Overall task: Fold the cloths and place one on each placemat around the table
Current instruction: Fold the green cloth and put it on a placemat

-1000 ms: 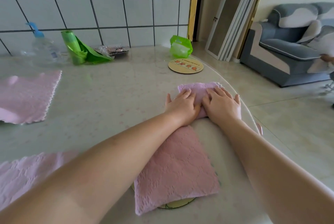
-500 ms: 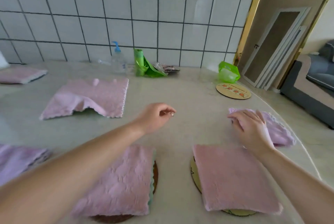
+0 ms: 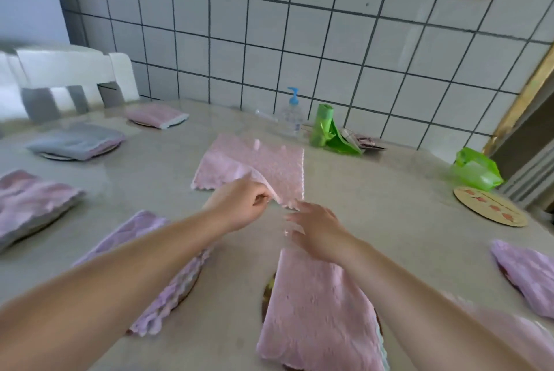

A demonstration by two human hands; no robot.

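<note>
An unfolded pink cloth (image 3: 257, 160) lies in the middle of the table. My left hand (image 3: 242, 204) pinches its near edge and lifts that edge a little. My right hand (image 3: 317, 229) hovers just to the right of it, fingers spread and blurred, holding nothing. Folded pink cloths lie on round placemats near me: one at the front (image 3: 317, 304), one at front left (image 3: 168, 265), one at the right (image 3: 527, 268). More folded cloths lie at the left (image 3: 33, 202), the far left (image 3: 78, 141) and the back (image 3: 156, 116). A bare round placemat (image 3: 491, 210) lies at the far right.
A clear pump bottle (image 3: 291, 114), a green bag roll (image 3: 325, 130) and a small tray stand by the tiled wall. A green plastic bag (image 3: 476, 171) sits behind the bare placemat. A white chair (image 3: 69, 77) stands at the table's far left.
The view swung left from the table's right side. My left hand reached forward and took hold of the unfolded cloth's near edge. My right hand left the folded cloth at the right and came to the middle.
</note>
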